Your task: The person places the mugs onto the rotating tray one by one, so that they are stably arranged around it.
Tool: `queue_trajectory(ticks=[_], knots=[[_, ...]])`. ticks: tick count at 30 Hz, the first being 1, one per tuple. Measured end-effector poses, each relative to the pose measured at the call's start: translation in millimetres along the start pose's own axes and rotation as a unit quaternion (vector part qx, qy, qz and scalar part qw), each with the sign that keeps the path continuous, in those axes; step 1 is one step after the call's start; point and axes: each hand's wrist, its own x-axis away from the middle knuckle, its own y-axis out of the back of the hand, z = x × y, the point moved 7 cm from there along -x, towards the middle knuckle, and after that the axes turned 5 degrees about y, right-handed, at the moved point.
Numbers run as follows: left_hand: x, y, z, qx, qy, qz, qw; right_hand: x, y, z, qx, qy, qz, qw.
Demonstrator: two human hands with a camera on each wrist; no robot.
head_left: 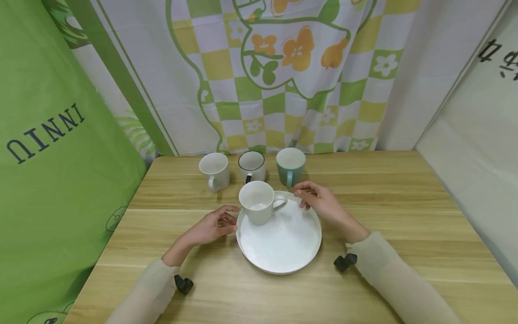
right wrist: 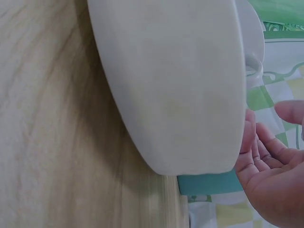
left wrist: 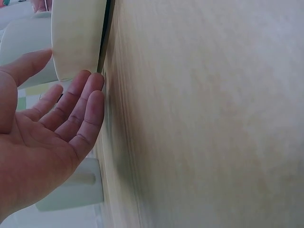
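Note:
A round white plate (head_left: 285, 245) with a raised rim stands on the table in the head view, and a white mug (head_left: 259, 216) sits at its far left part, handle to the right. My left hand (head_left: 212, 227) is at the plate's left rim with fingers loosely bent; in the left wrist view its thumb and fingertips (left wrist: 94, 107) come right up to the plate's side (left wrist: 78, 38). At the far right rim is my right hand (head_left: 321, 204), its fingers relaxed and nothing held. The right wrist view shows that hand (right wrist: 275, 171) beside the plate's wall (right wrist: 175, 95).
Behind the plate stand three mugs in a row: a white one (head_left: 214, 171), a white one with a black rim (head_left: 252, 168) and a teal one (head_left: 290, 168). The wooden table (head_left: 384, 198) ends at a patterned curtain (head_left: 259, 99); green fabric (head_left: 48, 202) hangs left.

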Motion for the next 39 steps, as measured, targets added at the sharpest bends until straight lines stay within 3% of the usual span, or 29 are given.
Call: queue_trajectory(ticks=[6,15,39], knots=[[-1.8,-1.1,0.4,-0.002,-0.003,-0.001,1.0000,-1.0,-14,5,0.013,0.006,0.023,0.9996],[-2.4,-2.3,1.7,-0.006,-0.009,0.003,0.9999,-6.2,-30,9,-0.010,0.020,0.037,0.9991],[-0.6,-2.4,-1.3,-0.010,-0.017,0.010,0.9997,-18.2,-28,19,0.002,0.052,0.033,0.9981]])
